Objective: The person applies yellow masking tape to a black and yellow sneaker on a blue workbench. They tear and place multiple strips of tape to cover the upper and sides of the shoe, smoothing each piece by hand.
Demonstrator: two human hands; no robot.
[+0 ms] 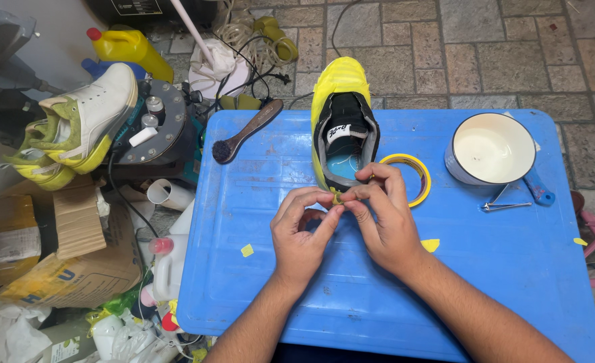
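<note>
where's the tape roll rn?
Head view: yellow tape roll lies flat on the blue table, right of the yellow shoe, partly behind the right hand.

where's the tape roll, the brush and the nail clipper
yellow tape roll [420,168], head view, on the right side of its ring, beside the shoe
brush [247,129], head view, on the middle of its brown wooden handle
nail clipper [504,205], head view, on its metal lever, below the white bowl
</note>
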